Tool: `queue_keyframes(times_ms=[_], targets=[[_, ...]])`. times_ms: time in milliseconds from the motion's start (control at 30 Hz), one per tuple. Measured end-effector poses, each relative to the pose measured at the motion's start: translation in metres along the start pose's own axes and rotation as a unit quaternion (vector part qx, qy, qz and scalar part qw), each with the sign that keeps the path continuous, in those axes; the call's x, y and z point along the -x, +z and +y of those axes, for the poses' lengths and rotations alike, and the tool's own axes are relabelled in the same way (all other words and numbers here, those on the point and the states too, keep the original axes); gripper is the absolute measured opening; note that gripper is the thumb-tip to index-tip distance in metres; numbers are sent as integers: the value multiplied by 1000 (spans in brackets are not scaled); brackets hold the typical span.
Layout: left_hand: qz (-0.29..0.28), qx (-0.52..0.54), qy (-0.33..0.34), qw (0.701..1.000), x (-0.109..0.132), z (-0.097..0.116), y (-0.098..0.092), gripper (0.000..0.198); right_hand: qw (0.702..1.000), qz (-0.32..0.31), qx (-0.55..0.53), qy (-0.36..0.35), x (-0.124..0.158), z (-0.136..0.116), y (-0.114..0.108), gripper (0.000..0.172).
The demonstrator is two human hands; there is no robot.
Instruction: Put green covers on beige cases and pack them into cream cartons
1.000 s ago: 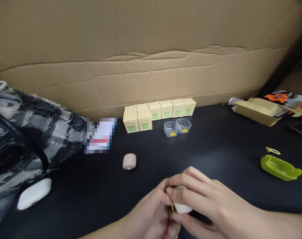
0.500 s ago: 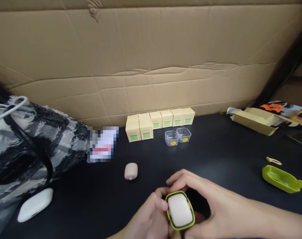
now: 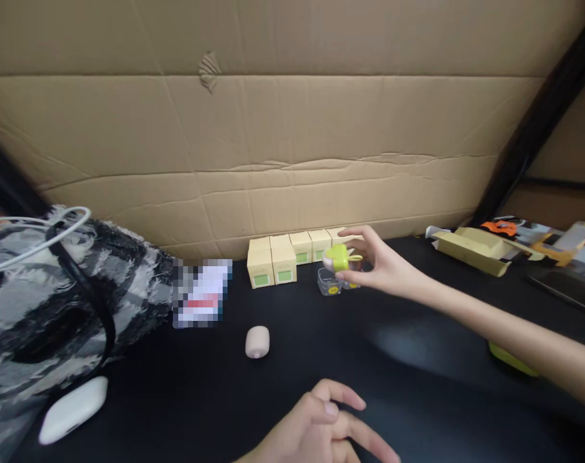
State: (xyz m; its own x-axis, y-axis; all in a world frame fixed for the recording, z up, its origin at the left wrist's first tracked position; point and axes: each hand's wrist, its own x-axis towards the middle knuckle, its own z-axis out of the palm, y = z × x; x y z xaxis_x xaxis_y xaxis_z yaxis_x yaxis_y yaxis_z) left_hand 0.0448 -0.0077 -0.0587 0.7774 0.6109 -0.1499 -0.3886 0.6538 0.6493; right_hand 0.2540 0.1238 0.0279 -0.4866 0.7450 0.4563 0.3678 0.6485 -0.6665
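Note:
My right hand point(image 3: 376, 263) reaches to the back of the table and pinches a small lime-green case point(image 3: 339, 256) with a pale rounded block in its left end. A thin yellow-green loop sticks out of the case toward my palm. Just beneath it stand two clear plastic cups point(image 3: 329, 283) with yellow round stickers, partly covered by the hand. My left hand point(image 3: 321, 424) hovers at the bottom of the view, fingers apart, holding nothing. Ahead of it on the black table lies a pale pink rounded block point(image 3: 257, 342) with a small nub.
Several cream boxes point(image 3: 260, 262) with green labels line the cardboard wall point(image 3: 292, 122). At left are a white rounded case point(image 3: 73, 409) and a black-and-white shaggy fabric point(image 3: 128, 283). A lime-green tray point(image 3: 513, 360) shows under my right forearm. An open carton point(image 3: 470, 249) lies at right.
My right hand has carried the lime-green case from the near edge to above the clear cups. My left hand has let go of it and opened. The view has tilted up slightly.

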Motion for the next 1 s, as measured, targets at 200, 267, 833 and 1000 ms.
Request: queue_keyframes(times_ms=[200, 267, 833, 1000], targets=[[13, -9, -13, 1000, -2, 2, 3, 27, 988, -102, 106, -39, -26, 18, -17, 48], [14, -10, -16, 1000, -2, 2, 3, 27, 981, -135, 129, -43, -28, 19, -16, 49], [294, -553, 306, 717, 15, 0, 12, 46, 947, -256, 174, -93, -1, -22, 6, 54], [289, -576, 162, 747, 9, 12, 9, 78, 948, -255, 153, -110, 40, -56, 21, 57]])
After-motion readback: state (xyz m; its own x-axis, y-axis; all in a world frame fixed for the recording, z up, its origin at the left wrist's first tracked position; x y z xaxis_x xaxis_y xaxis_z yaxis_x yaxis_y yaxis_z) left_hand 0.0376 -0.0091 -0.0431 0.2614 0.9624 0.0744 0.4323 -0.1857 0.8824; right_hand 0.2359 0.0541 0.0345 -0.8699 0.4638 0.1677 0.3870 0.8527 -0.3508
